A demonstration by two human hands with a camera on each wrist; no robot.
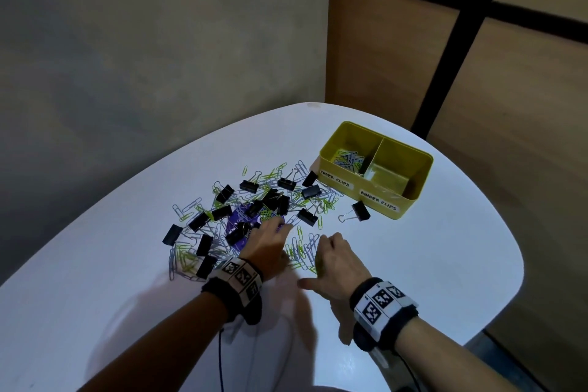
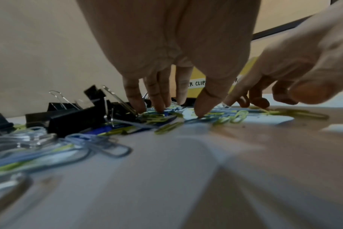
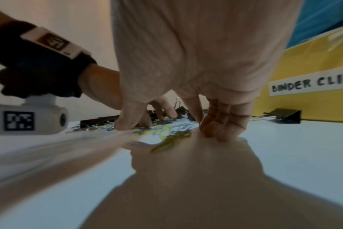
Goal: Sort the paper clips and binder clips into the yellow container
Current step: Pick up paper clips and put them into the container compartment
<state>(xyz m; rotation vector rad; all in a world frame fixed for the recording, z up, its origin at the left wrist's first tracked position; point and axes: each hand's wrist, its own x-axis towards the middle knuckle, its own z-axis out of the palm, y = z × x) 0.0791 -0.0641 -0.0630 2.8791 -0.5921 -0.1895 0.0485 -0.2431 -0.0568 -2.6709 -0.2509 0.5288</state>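
Observation:
A mixed pile lies mid-table: green and pale blue paper clips and several black binder clips. My left hand rests fingertips down on the pile, fingers fairly straight, gripping nothing. Just to its right, my right hand has bent fingers pressing on paper clips with the thumb spread wide; nothing is pinched. The yellow container stands at the back right. Its "PAPER CLIPS" side holds several paper clips; its "BINDER CLIPS" side shows no clips.
One binder clip lies alone in front of the container. A purple flat thing sits under the pile. The table's rounded edge runs close on the right. A grey wall stands behind.

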